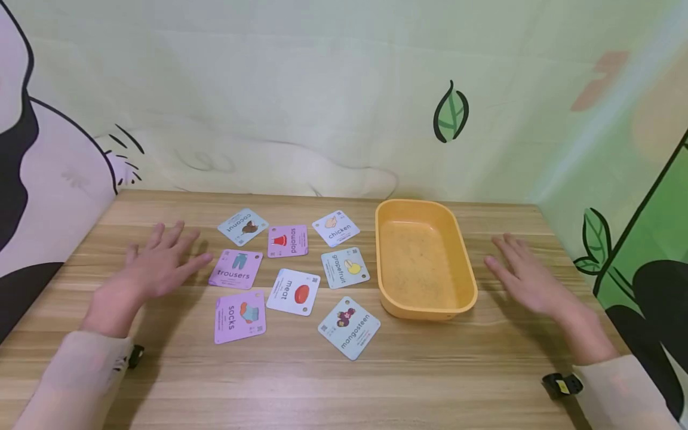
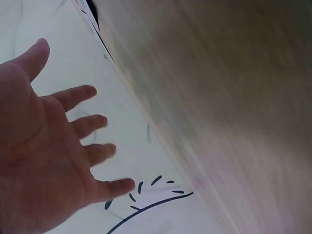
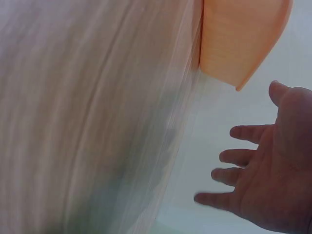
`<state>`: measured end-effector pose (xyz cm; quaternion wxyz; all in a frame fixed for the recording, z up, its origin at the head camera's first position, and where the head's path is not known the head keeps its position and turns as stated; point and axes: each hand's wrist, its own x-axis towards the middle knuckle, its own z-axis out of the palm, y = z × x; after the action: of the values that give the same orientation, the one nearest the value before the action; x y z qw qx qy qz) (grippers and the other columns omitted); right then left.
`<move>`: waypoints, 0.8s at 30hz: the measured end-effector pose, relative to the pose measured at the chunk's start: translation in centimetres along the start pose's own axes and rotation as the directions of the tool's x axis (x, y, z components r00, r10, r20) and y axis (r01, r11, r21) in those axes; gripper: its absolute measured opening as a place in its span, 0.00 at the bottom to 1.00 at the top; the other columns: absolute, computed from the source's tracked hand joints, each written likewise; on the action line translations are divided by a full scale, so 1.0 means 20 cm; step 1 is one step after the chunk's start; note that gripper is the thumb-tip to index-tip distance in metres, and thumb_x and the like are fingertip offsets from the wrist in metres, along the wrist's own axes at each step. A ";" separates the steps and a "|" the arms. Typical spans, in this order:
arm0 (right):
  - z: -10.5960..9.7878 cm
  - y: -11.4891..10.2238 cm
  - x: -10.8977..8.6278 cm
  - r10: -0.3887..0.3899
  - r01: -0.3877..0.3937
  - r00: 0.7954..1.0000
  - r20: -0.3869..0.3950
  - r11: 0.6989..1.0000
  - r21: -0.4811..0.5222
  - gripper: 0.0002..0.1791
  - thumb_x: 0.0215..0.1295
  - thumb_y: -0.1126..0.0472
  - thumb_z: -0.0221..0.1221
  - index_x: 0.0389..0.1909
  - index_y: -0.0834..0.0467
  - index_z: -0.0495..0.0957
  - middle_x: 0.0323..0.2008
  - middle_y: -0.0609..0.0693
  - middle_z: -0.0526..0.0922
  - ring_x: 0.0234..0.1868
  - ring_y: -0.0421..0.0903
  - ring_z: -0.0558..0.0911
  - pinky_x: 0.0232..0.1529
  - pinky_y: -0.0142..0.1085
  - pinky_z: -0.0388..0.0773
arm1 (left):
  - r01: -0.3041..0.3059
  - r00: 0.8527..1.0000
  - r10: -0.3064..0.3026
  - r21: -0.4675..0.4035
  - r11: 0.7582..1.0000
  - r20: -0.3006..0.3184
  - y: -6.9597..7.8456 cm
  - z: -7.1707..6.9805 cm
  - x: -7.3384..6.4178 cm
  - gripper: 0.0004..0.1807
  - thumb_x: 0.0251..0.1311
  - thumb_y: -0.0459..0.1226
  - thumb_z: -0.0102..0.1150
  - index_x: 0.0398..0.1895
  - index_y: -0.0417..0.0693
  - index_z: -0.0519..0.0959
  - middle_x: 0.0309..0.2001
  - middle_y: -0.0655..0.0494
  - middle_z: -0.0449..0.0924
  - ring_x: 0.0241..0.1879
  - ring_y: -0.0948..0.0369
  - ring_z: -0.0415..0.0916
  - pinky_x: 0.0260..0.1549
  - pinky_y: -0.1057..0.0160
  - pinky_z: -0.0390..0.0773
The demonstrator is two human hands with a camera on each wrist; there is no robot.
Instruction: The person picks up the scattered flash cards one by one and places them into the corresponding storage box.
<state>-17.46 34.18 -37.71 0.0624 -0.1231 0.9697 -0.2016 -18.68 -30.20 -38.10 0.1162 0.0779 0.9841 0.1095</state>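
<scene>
In the head view my left hand (image 1: 158, 263) hovers over the table with fingers spread, nearest the purple trousers card (image 1: 236, 269). My right hand (image 1: 529, 278) is held off the table to the right of a yellow plastic basin (image 1: 424, 257), its fingers extended and touching nothing. Between the left hand and the basin lie several picture cards: coconut (image 1: 243, 227), pajamas (image 1: 288, 241), chicken (image 1: 335, 228), grapefruit (image 1: 345, 268), meat (image 1: 293, 292), socks (image 1: 240, 317) and mangosteen (image 1: 349, 328). Both wrist views show bare palms, the left (image 2: 44, 151) and the right (image 3: 273, 170), holding nothing.
A wooden table (image 1: 301, 394) carries everything. Behind it hangs a pale green printed backdrop (image 1: 269, 95) with a leaf motif and cartoon shapes. Dark wrist straps show at both cuffs. The basin stands near the table's back edge, its floor bare.
</scene>
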 end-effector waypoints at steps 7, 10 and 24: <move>-0.01 -0.04 0.01 -0.046 0.053 0.997 -0.061 0.992 0.115 0.34 0.85 0.47 0.40 0.73 0.73 0.60 0.69 0.76 0.64 0.68 0.74 0.64 0.65 0.69 0.62 | -0.042 0.999 0.042 0.013 0.999 0.002 0.03 0.01 0.02 0.47 0.74 0.66 0.36 0.79 0.38 0.56 0.79 0.28 0.35 0.75 0.27 0.31 0.61 0.17 0.36; 0.00 -0.05 0.02 -0.046 0.058 0.996 -0.074 0.984 0.170 0.32 0.84 0.48 0.43 0.71 0.72 0.64 0.65 0.73 0.71 0.64 0.71 0.72 0.60 0.67 0.70 | -0.049 0.999 0.049 0.007 0.999 0.010 0.05 0.01 0.02 0.47 0.74 0.67 0.38 0.78 0.37 0.58 0.78 0.26 0.38 0.75 0.27 0.34 0.61 0.17 0.38; 0.05 -0.12 0.06 -0.022 0.012 1.000 0.009 0.815 0.579 0.30 0.81 0.53 0.52 0.70 0.72 0.65 0.61 0.68 0.75 0.52 0.55 0.82 0.43 0.44 0.87 | -0.155 0.987 0.154 -0.034 0.987 -0.037 0.11 0.03 0.06 0.39 0.71 0.57 0.58 0.69 0.34 0.70 0.63 0.25 0.66 0.59 0.32 0.66 0.55 0.29 0.70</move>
<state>-17.85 31.39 -37.73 0.1025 -0.1085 0.8610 -0.4862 -19.47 -27.72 -38.47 0.0921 0.1501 0.9747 0.1378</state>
